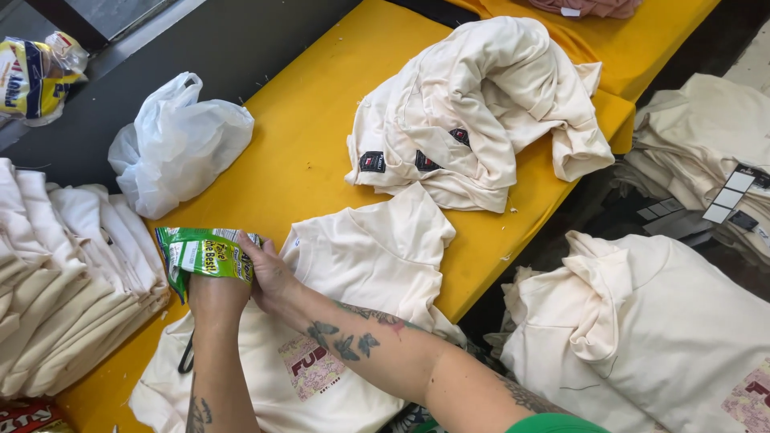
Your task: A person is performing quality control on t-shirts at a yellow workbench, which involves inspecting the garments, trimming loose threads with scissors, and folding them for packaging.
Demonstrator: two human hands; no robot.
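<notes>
Both my hands hold a small green and white snack packet above a cream T-shirt that lies flat on the yellow table. My left hand grips the packet from below. My right hand pinches its right edge, with my tattooed forearm crossing the shirt's printed chest. A dark thin object pokes out beside my left wrist on the shirt.
A heap of crumpled cream shirts lies at the table's far side. A stack of folded cream shirts sits at the left, a white plastic bag behind it. More cream shirts pile up at the right, off the table.
</notes>
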